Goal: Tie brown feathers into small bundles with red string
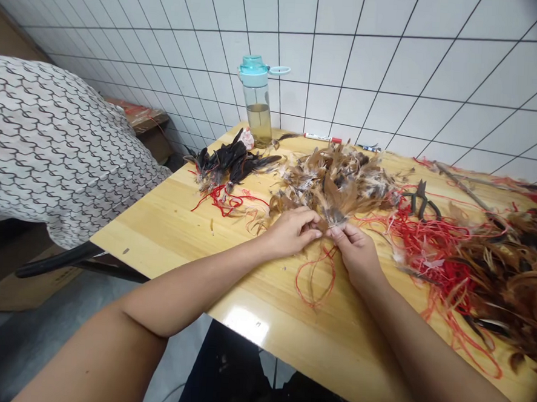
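Over the table's middle, my right hand (356, 249) pinches the base of a small bunch of brown feathers (335, 199), whose tips fan upward. My left hand (296, 230) is closed in a pinch right beside that base; what lies between its fingertips is too small to make out. Below the hands a loop of red string (297, 281) hangs down or lies against the tabletop; I cannot tell which. Just behind the bunch spreads a loose pile of brown and whitish feathers (306, 173), partly covered by the held ones.
Black feathers (234, 162) and red string (225, 201) lie left. A water bottle (258, 112) stands at the back, near a marker (322, 138). Rightward are pliers (420, 201), tangled red string (430, 241) and brown feathers (519, 271). Patterned cloth (62, 152) is beyond the table's left edge.
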{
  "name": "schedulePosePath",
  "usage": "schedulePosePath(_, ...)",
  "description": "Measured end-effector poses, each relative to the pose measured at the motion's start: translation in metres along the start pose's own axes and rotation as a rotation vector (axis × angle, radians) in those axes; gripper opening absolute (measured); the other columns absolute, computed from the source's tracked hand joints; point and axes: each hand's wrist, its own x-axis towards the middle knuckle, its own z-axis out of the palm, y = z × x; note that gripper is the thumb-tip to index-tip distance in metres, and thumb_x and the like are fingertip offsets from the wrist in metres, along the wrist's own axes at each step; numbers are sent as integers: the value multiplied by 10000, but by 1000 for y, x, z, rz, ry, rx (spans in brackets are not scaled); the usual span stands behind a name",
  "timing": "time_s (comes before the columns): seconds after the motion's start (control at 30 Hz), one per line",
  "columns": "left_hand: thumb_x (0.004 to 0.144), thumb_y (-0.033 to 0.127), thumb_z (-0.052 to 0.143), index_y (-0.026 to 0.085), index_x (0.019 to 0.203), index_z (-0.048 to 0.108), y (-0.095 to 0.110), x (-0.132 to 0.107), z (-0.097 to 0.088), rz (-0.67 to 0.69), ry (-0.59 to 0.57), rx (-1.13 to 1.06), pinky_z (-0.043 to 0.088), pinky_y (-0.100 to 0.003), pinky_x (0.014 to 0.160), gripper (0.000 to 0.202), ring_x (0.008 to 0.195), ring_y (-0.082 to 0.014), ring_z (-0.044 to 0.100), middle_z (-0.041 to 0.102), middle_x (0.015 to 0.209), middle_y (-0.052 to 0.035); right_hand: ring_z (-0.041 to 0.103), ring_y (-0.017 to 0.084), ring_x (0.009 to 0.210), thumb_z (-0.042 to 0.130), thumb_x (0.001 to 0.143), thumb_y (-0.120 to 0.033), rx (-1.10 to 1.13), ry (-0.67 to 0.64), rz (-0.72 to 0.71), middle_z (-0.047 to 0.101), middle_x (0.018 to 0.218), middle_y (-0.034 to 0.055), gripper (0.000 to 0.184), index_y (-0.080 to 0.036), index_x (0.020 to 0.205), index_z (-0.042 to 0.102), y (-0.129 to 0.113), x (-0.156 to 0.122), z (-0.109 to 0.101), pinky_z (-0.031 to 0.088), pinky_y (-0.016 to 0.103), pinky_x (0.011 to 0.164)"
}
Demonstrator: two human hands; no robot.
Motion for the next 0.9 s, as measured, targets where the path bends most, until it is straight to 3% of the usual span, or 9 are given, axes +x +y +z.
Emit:
schedulePosePath(0.1, 814, 211, 576, 146, 750, 585, -1, 1, 0, -88, -11, -130, 402, -234, 665, 91, 695, -106, 516, 580, 719, 3, 560, 159, 696, 609, 768, -430, -51, 12, -20, 637, 688, 9, 241, -200, 701, 625, 3, -1, 2, 450, 307, 699)
schedulePosePath(0.2, 815, 282, 592, 139, 823, 565, -3, 1, 0, -260, -13, -460, 403, -210, 609, 146, 615, -82, 520, 578, 686, 15, 528, 145, 638, 582, 780, -406, -114, 37, -38, 603, 639, 2, 234, -195, 687, 620, 5, -2, 4, 424, 281, 633)
schedulePosePath(0.3, 793, 318, 634, 134, 816, 541, -3, 1, -1, -332, -12, -696, 411, -192, 595, 208, 584, -65, 533, 570, 663, 21, 503, 140, 606, 556, 786, -376, -197, 34, -71, 580, 613, 1, 224, -192, 672, 614, 5, -2, 4, 401, 271, 596)
schedulePosePath(0.5, 758, 324, 687, 136, 784, 539, 1, 1, -3, -329, 93, -665, 405, -180, 590, 241, 592, -60, 542, 569, 649, 29, 538, 150, 639, 552, 786, -350, -285, 15, -102, 627, 669, 22, 215, -188, 673, 639, 7, -2, 4, 420, 282, 626)
schedulePosePath(0.9, 750, 347, 694, 130, 820, 569, 5, 0, -8, -345, 115, -781, 409, -191, 544, 260, 545, -64, 527, 583, 620, 19, 559, 162, 655, 577, 767, -360, -189, 97, -18, 640, 664, 17, 208, -184, 684, 650, 0, -2, 4, 436, 293, 647)
